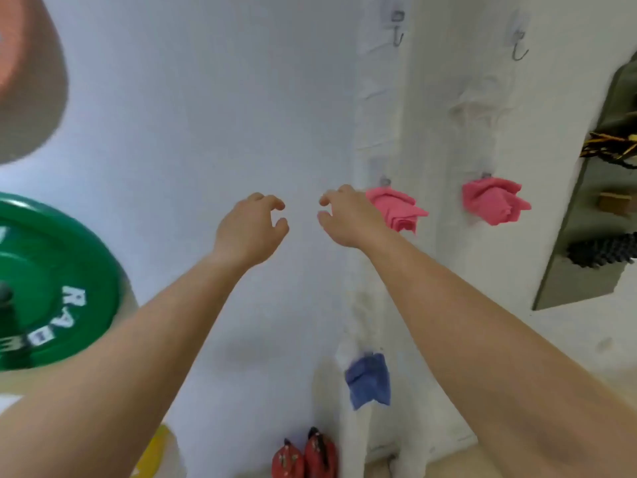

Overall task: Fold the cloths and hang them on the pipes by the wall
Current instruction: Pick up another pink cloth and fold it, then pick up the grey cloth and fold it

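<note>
Both my arms reach out toward a white wall. My left hand (253, 224) hangs in the air with loosely curled fingers and holds nothing. My right hand (348, 215) is also loosely curled and empty, just left of a folded pink cloth (396, 208) that hangs from a wall hook. A second folded pink cloth (494, 201) hangs further right at the same height. Lower on the wall hangs a folded blue cloth (368, 379). Two bare metal hooks (398, 29) (518, 46) sit higher up.
A green weight plate (51, 284) on a bar stands at the left, with a reddish plate (27, 70) above it. A grey-green shelf (593, 208) with dark items juts from the right. Two red objects (305, 457) lie at the wall's foot.
</note>
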Action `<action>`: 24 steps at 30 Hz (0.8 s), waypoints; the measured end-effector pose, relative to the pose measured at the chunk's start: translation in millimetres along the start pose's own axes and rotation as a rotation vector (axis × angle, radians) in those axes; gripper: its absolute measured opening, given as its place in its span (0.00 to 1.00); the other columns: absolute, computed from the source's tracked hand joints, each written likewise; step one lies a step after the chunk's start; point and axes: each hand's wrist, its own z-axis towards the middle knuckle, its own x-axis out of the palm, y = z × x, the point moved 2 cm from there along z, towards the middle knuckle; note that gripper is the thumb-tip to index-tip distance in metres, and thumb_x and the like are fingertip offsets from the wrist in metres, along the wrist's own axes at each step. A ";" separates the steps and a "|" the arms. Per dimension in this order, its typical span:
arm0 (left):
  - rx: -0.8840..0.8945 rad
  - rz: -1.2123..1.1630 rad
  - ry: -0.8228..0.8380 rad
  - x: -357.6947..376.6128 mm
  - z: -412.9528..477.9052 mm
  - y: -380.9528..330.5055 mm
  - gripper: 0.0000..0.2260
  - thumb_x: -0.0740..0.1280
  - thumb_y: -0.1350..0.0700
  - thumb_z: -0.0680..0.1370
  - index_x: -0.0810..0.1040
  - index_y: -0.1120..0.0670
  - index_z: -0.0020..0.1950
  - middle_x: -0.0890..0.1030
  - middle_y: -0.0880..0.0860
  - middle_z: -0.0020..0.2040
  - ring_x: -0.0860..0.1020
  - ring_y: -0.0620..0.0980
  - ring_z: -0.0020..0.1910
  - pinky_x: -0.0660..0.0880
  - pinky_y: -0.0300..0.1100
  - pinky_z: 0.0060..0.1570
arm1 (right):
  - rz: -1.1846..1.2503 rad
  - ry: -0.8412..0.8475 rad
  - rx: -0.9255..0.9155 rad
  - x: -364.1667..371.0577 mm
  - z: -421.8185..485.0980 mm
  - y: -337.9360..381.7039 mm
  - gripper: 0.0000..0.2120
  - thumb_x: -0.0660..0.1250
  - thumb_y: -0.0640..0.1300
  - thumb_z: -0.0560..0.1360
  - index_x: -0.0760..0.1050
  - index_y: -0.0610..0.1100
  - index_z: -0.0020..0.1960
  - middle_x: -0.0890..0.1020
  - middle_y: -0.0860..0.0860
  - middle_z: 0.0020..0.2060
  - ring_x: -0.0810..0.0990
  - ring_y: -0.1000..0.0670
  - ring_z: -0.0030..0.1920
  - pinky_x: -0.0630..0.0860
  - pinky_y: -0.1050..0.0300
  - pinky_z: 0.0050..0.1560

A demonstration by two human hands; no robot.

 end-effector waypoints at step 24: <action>-1.263 0.265 0.301 -143.4 -612.1 426.5 0.18 0.63 0.49 0.77 0.75 0.51 0.66 0.76 0.55 0.63 0.76 0.58 0.62 0.76 0.53 0.57 | 0.149 0.897 -0.927 395.9 -329.8 566.5 0.19 0.60 0.53 0.78 0.72 0.46 0.66 0.73 0.43 0.62 0.73 0.38 0.63 0.74 0.44 0.59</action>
